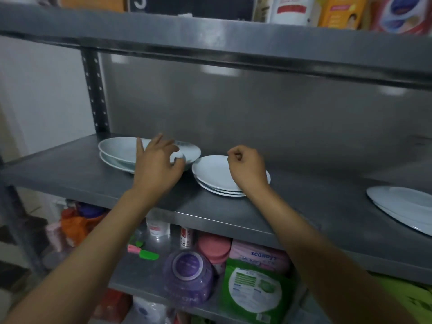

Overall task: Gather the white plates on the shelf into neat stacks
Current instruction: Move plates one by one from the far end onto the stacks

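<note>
On the grey metal shelf (70, 174) sit three groups of white plates. The left stack (117, 149) is uneven, and a further plate (191, 152) overlaps its right side. My left hand (156, 167) hovers over this stack with the thumb raised and the fingers loosely bent, their tips touching the overlapping plate. The middle stack (211, 174) holds about three plates, roughly aligned. My right hand (247, 169) is above its right half, fingers curled into a fist with nothing in it. Larger oval plates (402, 202) lie at the far right, cut off by the frame.
The shelf above (233, 40) hangs low over the plates and carries bottles and boxes. Below are a purple jar (187, 274), a pink lid, packets and a green wipes pack (254, 291). A perforated upright post (95, 90) stands at the back left.
</note>
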Available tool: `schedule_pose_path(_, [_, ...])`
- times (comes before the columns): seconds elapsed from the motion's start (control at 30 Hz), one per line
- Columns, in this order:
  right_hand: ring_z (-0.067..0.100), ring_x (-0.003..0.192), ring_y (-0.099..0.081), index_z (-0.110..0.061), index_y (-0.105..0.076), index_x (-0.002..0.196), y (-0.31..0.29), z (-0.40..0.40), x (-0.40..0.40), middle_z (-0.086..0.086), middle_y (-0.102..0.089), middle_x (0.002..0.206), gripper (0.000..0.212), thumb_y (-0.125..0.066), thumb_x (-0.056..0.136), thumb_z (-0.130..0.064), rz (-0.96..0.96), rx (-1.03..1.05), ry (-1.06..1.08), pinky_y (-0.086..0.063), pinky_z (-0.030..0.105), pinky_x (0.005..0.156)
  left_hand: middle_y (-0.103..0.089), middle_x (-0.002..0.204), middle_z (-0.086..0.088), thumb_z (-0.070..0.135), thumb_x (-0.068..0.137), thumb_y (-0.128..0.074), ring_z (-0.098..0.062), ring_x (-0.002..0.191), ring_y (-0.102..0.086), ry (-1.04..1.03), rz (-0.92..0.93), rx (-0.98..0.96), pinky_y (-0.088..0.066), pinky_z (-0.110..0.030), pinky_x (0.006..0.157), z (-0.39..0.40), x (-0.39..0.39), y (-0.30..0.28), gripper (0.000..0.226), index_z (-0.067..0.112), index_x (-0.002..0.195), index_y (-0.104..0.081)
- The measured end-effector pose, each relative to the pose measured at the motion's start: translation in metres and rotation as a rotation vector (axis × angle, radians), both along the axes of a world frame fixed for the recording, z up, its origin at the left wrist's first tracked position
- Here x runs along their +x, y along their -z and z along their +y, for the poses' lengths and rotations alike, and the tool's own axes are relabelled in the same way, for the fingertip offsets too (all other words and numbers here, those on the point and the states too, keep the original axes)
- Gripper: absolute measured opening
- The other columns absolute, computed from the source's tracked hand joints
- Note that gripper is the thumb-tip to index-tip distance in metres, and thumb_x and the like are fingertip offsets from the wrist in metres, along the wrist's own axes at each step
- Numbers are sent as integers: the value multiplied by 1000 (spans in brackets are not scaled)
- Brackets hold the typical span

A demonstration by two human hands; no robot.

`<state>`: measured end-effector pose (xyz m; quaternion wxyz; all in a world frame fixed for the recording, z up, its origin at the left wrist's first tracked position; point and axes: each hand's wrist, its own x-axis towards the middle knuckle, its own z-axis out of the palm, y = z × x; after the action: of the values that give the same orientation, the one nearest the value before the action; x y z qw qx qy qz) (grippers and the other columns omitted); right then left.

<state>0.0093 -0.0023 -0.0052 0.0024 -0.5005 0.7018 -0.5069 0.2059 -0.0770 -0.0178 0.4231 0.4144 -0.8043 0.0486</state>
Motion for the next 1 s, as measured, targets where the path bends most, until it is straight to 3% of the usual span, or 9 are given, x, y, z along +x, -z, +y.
schedule_pose_path(0.2, [18, 88, -66, -17, -69, 96, 8, 46, -54, 0, -72, 93, 19, -53, 86, -16, 71, 35, 92, -53, 32, 80, -60, 128, -10, 29, 81, -46, -29, 135, -36, 287, 4, -30, -16, -49, 115, 30, -92, 3, 35, 4, 92, -68])
schedule_pose_path(0.3, [21, 96, -66, -15, -69, 104, 12, 75, -91, 3, -72, 102, 22, -54, 88, -15, 91, 50, 188, -52, 33, 87, -59, 129, -10, 29, 82, -41, -29, 135, -36, 421, 21, -38, -17, -46, 114, 53, -137, 5, 39, 4, 94, -68])
schedule_pose_path(0.43, [25, 109, -61, -8, -66, 113, 19, 126, -147, 9, -67, 116, 26, -55, 90, -10, 141, 99, 337, -45, 32, 91, -58, 131, -11, 20, 79, -49, -30, 134, -38, 585, 1, -42, -23, -46, 112, 85, -194, 15, 36, 5, 106, -68])
schedule_pose_path(0.63, [35, 113, -53, -6, -64, 115, 36, 190, -234, 17, -62, 118, 33, -55, 83, -8, 222, 241, 644, -42, 38, 94, -53, 136, -11, 21, 81, -47, -29, 137, -34, 769, -37, -12, -18, -45, 115, 130, -266, 22, 41, 5, 114, -65])
schedule_pose_path(0.87, [31, 130, -40, -12, -45, 138, 42, 229, -294, 14, -47, 139, 65, -66, 82, -39, 327, 494, 743, -29, 39, 108, -39, 148, -11, 15, 88, -52, -27, 142, -23, 769, -177, 134, -12, -48, 115, 146, -345, 22, 45, 6, 132, -50])
schedule_pose_path(1.0, [29, 144, -20, -19, -31, 147, 39, 228, -318, 9, -29, 155, 80, -61, 81, -53, 336, 645, 700, -12, 50, 116, -38, 148, -9, 16, 89, -47, -25, 142, -24, 732, -230, 181, -12, -50, 116, 153, -378, 23, 50, 7, 138, -42])
